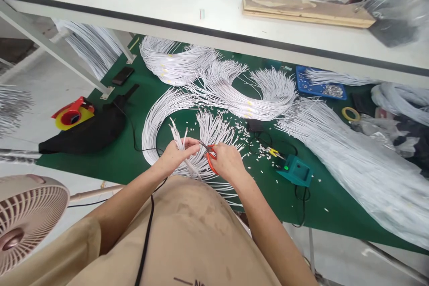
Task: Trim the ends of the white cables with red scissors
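My left hand (177,155) is closed around a few white wires (174,132), whose ends stick up above the fingers. In my right hand (228,161) is a pair of red-handled scissors (212,161), its dark blades pointing left to the left hand's fingertips. Whether the blades touch a wire I cannot tell. Under and behind both hands lies a looped bundle of white wires (157,120) with a fanned end (214,127). Small white offcuts (241,132) are scattered on the green mat (261,187) to the right.
More wire bundles (248,103) lie behind. A teal device (295,170) with a cord stands at right, near a blue tray (321,82). At left are a tape dispenser (73,114), a black bag (90,132) and a fan (30,219). A white shelf (174,4) spans above.
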The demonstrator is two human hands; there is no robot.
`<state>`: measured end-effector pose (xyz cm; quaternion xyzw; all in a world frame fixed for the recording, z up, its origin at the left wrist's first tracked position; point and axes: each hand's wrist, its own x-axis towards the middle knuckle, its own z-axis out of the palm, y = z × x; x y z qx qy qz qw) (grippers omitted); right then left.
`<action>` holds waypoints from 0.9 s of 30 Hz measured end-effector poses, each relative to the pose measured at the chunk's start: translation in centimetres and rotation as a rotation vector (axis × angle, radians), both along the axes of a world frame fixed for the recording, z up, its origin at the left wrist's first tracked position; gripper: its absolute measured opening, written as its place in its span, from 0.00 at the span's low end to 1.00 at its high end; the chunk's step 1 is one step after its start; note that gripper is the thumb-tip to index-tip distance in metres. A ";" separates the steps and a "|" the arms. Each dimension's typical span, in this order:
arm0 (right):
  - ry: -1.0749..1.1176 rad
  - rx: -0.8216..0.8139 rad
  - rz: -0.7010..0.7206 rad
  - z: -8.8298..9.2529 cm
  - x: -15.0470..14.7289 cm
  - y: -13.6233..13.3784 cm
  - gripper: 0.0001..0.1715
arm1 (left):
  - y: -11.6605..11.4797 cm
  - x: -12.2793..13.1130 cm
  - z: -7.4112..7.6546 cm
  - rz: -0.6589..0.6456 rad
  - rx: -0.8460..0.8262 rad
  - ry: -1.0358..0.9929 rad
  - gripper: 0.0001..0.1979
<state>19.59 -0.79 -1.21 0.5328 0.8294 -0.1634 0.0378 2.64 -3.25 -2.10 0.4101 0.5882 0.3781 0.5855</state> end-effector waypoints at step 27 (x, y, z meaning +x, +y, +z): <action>1.237 -0.491 -0.641 -0.3 -1.7 -0.2 0.13 | -0.3 0.4 0.2 0.043 0.052 0.121 0.16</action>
